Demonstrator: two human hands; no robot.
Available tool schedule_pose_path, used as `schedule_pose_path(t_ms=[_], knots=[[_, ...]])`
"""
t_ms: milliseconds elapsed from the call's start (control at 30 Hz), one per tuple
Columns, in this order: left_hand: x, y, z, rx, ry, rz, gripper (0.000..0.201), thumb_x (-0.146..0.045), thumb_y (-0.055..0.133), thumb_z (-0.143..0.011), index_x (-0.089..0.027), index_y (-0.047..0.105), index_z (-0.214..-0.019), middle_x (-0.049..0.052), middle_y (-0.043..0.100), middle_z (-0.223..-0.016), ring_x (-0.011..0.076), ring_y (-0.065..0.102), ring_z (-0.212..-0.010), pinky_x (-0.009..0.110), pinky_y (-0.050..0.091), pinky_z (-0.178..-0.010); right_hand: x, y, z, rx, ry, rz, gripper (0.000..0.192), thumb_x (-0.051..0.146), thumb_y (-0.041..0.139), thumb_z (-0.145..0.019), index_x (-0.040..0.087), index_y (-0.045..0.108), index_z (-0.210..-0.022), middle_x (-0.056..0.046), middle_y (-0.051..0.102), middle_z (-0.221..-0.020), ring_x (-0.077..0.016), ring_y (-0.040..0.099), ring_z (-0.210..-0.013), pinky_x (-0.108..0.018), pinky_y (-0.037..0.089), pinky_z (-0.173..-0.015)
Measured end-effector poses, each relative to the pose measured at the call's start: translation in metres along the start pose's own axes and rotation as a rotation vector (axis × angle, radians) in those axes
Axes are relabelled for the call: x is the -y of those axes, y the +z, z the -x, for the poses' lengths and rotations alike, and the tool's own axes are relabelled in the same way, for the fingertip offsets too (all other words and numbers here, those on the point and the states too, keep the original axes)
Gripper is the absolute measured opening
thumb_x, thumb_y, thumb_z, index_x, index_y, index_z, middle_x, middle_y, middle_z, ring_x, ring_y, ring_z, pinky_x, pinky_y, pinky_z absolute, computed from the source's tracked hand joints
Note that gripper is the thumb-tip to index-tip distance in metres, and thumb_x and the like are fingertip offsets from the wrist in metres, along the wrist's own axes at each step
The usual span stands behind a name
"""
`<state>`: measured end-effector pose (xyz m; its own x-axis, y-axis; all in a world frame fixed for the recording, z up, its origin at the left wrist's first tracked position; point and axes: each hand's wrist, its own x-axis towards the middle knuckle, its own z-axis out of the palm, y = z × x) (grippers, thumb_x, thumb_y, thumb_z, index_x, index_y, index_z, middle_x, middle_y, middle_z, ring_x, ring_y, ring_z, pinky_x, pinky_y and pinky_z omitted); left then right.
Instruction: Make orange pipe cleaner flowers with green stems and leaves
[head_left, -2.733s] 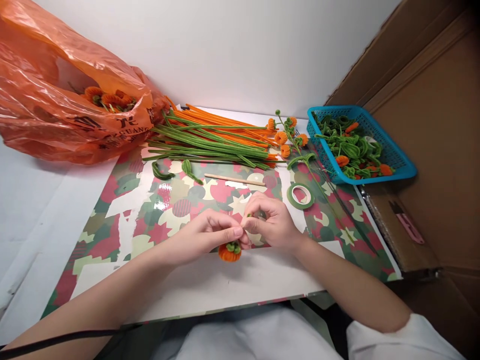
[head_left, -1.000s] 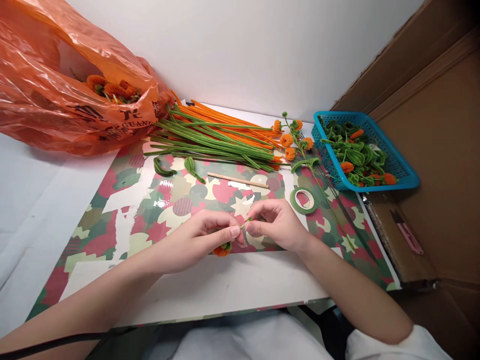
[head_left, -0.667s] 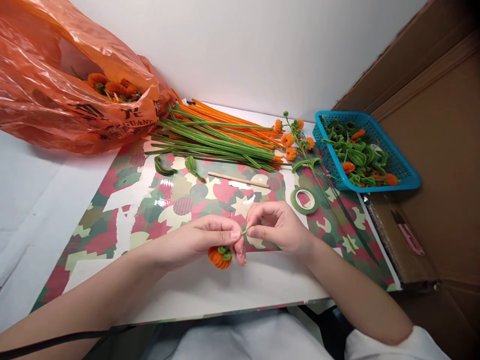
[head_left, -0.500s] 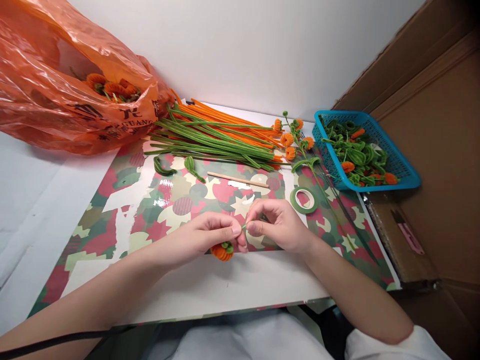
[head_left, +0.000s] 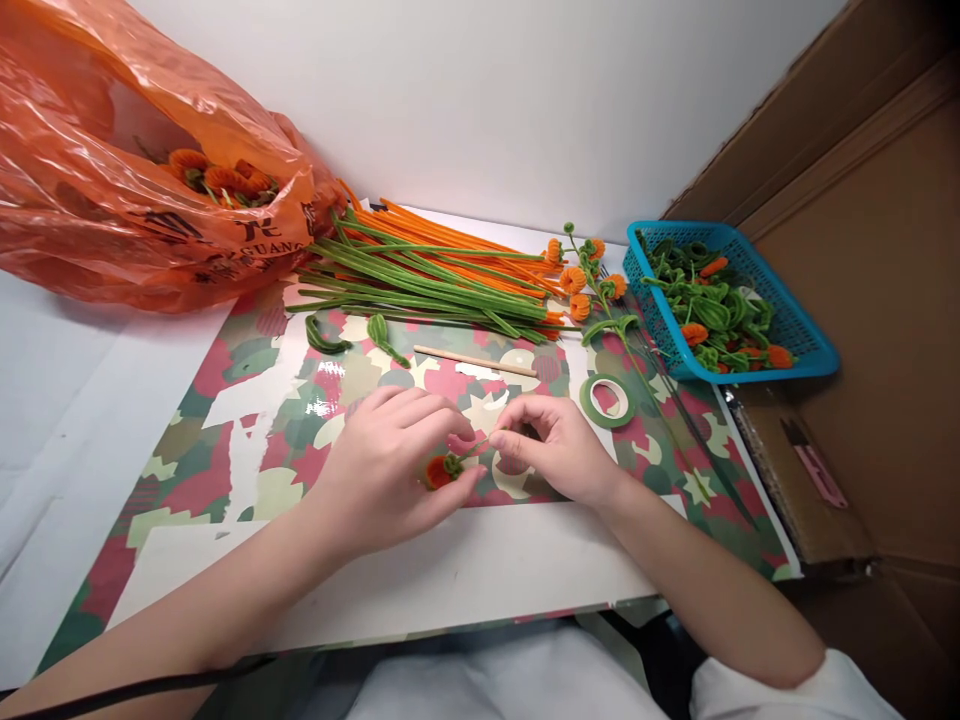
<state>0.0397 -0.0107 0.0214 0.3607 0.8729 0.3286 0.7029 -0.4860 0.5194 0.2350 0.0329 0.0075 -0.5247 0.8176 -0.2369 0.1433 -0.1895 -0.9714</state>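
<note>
My right hand (head_left: 559,450) pinches the end of the thin green stem of a small orange pipe-cleaner pumpkin (head_left: 439,472). The stem runs left from those fingertips to the pumpkin's green fuzzy top. Around the pumpkin, my left hand (head_left: 409,465) is open, thumb and fingers apart; whether its palm touches the pumpkin is hidden. Just right of my right hand lies a roll of green tape (head_left: 589,402). Beyond both hands is a thin wooden stick (head_left: 475,361). Two bent green pipe-cleaner leaves, one dark (head_left: 324,338) and one lighter (head_left: 384,338), lie farther left.
Green pipe cleaners (head_left: 435,285) and orange ones (head_left: 450,240) lie bundled at the back. An orange plastic bag (head_left: 247,235) stands left. A finished stalk (head_left: 628,345) lies near a blue basket (head_left: 806,350) of green and orange pieces. Pink-handled cutter (head_left: 817,475) on cardboard at right.
My left hand has let go of the stem, spread its fingers and turned back-up over the pumpkin. The pumpkin has shifted slightly up. My right hand keeps its pinch almost in place.
</note>
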Motion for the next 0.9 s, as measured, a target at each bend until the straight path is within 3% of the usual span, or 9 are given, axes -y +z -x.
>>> schedule_pose_path(t_ms=[100,233,400,533,633,800,900], knots=[[-0.001,0.002,0.001,0.082,-0.076,0.093,0.011,-0.029,0.060,-0.083,-0.018,0.064,-0.082,0.003,0.067,-0.075,0.0169,0.058,-0.071,0.030,0.041,-0.066,-0.001,0.001,0.000,-0.011,0.012,0.004,0.028,0.042,0.074,-0.074,0.016,0.065,-0.073,0.002,0.056,-0.058,-0.0093,0.052,-0.050,-0.022,0.044,-0.048],[-0.003,-0.001,0.000,0.239,-0.279,0.464,0.022,-0.029,0.051,-0.090,-0.018,0.066,-0.079,0.001,0.064,-0.068,0.0124,0.054,-0.060,0.023,0.041,-0.054,0.000,-0.002,0.001,0.007,-0.027,0.032,0.028,0.043,0.072,-0.075,0.016,0.064,-0.073,0.000,0.059,-0.064,-0.0101,0.053,-0.054,-0.024,0.044,-0.051],[0.002,-0.005,-0.001,0.510,-0.523,0.993,0.028,-0.039,0.055,-0.090,-0.017,0.068,-0.078,0.002,0.063,-0.067,0.0109,0.053,-0.056,0.021,0.044,-0.051,0.005,-0.006,0.003,0.073,-0.281,0.119,0.017,0.033,0.072,-0.078,0.018,0.066,-0.072,-0.002,0.066,-0.074,-0.0132,0.059,-0.068,-0.028,0.048,-0.066],[0.008,-0.002,-0.001,0.706,-0.581,1.260,0.027,-0.040,0.060,-0.086,-0.018,0.070,-0.075,0.006,0.070,-0.076,0.0154,0.062,-0.070,0.025,0.051,-0.062,0.007,-0.007,0.004,0.113,-0.402,0.116,0.016,0.030,0.072,-0.079,0.019,0.066,-0.068,-0.002,0.066,-0.071,-0.0141,0.058,-0.069,-0.029,0.047,-0.067],[0.006,0.000,-0.001,0.620,-0.586,1.202,0.028,-0.042,0.060,-0.086,-0.018,0.069,-0.075,0.006,0.071,-0.077,0.0162,0.064,-0.072,0.025,0.051,-0.061,0.006,-0.006,0.004,0.074,-0.378,0.153,0.015,0.027,0.071,-0.079,0.019,0.065,-0.068,-0.001,0.064,-0.070,-0.0140,0.057,-0.070,-0.029,0.045,-0.069],[-0.003,0.004,-0.003,0.220,-0.397,0.612,0.017,-0.034,0.070,-0.077,-0.018,0.071,-0.083,0.003,0.071,-0.077,0.0145,0.060,-0.067,0.023,0.046,-0.057,0.004,-0.002,0.004,-0.043,-0.250,0.218,0.017,0.028,0.071,-0.078,0.018,0.063,-0.067,-0.001,0.064,-0.072,-0.0135,0.057,-0.070,-0.027,0.044,-0.066],[-0.004,0.007,-0.003,0.095,-0.289,0.434,0.015,-0.029,0.067,-0.081,-0.018,0.070,-0.071,0.000,0.066,-0.063,0.0117,0.054,-0.059,0.023,0.042,-0.056,0.004,0.002,0.004,-0.071,-0.246,0.229,0.019,0.030,0.070,-0.079,0.018,0.062,-0.065,-0.001,0.063,-0.070,-0.0143,0.058,-0.072,-0.027,0.044,-0.064]])
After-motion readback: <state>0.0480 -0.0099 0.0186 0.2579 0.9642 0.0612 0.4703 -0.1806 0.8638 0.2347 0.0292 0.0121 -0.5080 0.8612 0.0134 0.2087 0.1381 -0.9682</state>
